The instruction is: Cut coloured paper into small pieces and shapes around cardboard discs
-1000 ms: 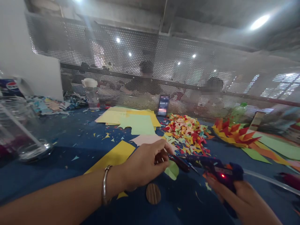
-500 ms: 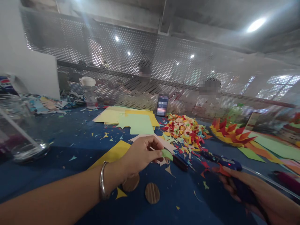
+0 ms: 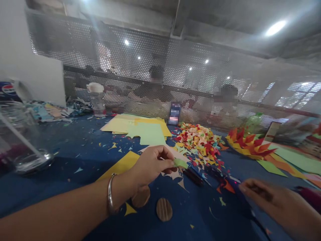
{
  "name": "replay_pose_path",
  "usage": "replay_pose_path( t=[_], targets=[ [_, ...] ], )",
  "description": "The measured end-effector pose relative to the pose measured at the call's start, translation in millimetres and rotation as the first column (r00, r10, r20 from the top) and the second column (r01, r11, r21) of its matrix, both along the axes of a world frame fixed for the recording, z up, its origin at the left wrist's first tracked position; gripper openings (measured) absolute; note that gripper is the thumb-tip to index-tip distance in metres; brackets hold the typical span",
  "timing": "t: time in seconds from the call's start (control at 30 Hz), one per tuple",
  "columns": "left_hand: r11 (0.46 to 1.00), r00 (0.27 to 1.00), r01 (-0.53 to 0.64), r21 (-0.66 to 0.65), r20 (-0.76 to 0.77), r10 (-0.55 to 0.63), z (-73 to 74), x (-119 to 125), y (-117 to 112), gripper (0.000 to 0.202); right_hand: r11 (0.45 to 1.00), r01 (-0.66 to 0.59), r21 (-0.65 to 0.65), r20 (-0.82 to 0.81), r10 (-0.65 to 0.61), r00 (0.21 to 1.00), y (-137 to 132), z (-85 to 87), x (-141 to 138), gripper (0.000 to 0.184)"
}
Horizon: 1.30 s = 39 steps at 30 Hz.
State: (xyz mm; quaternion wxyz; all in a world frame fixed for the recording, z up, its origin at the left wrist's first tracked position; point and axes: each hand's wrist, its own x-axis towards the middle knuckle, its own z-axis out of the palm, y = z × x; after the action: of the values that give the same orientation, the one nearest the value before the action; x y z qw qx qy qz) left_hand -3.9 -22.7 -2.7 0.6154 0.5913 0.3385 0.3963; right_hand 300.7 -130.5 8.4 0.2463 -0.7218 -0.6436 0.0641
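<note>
My left hand, with a silver bangle on its wrist, pinches a small curved piece of light green paper between thumb and fingers. Just beyond the paper lie a dark pen-like tool and white paper scraps. On the right, my right hand hovers beside a dark corded tool with a red light, apparently a glue gun. Its fingers are loosely bent and hold nothing that I can see. Two round wooden discs lie in front of me, one partly under my left wrist.
A heap of colourful paper pieces lies beyond my hands, beside stacked paper sheets. An orange and yellow paper flower is at right. A glass jar and a lidded cup stand left. A perforated screen rises behind.
My right hand has let go of the glue gun, which now lies on the table, and has drawn back to the right. My left hand stays nearly still with the green paper.
</note>
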Motion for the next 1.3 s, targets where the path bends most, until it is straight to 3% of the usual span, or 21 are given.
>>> replay_pose_path(
  t=[0.03, 0.13, 0.23, 0.37, 0.67, 0.83, 1.03, 1.3],
  targets=[
    [1.0, 1.0, 0.0, -0.002, -0.001, 0.0, 0.4, 0.4, -0.7, 0.014, 0.998, -0.048, -0.041, 0.025, 0.049, 0.998, 0.3, 1.3, -10.1, 0.027],
    [1.0, 1.0, 0.016, 0.011, -0.024, -0.015, -0.5, 1.3, -2.3, 0.016, 0.99, -0.141, 0.001, 0.061, 0.141, 0.988, 5.7, 2.3, -48.6, 0.025],
    [0.999, 0.999, 0.035, 0.015, -0.032, -0.035, -3.4, 1.7, -2.7, 0.018, 0.964, -0.265, 0.005, 0.014, 0.265, 0.964, 18.9, 1.8, -84.5, 0.018],
    [0.999, 0.999, 0.033, -0.014, 0.023, -0.033, -5.4, 2.3, -1.4, 0.018, 0.933, -0.355, 0.048, 0.032, 0.354, 0.935, 38.5, 2.9, -109.0, 0.014],
    [0.989, 0.997, 0.074, -0.126, 0.047, -0.069, 2.0, 3.9, -4.1, 0.014, 0.915, -0.395, 0.081, -0.011, 0.397, 0.918, 56.4, -4.7, -111.1, 0.025],
    [0.993, 0.994, 0.112, -0.048, 0.012, -0.112, -4.8, 5.9, 0.3, 0.014, 0.904, -0.419, 0.085, -0.021, 0.422, 0.907, 56.2, -7.6, -107.2, 0.025],
    [0.989, 0.983, 0.091, 0.117, -0.169, -0.07, -9.6, 9.0, 2.4, 0.017, 0.882, -0.468, 0.058, -0.04, 0.47, 0.882, 54.8, -5.1, -105.4, 0.024],
    [0.968, 0.921, 0.223, 0.119, -0.351, -0.169, -11.1, 9.6, -5.6, 0.018, 0.852, -0.522, 0.048, -0.113, 0.523, 0.845, 51.4, -5.7, -103.7, 0.02]
  ],
)
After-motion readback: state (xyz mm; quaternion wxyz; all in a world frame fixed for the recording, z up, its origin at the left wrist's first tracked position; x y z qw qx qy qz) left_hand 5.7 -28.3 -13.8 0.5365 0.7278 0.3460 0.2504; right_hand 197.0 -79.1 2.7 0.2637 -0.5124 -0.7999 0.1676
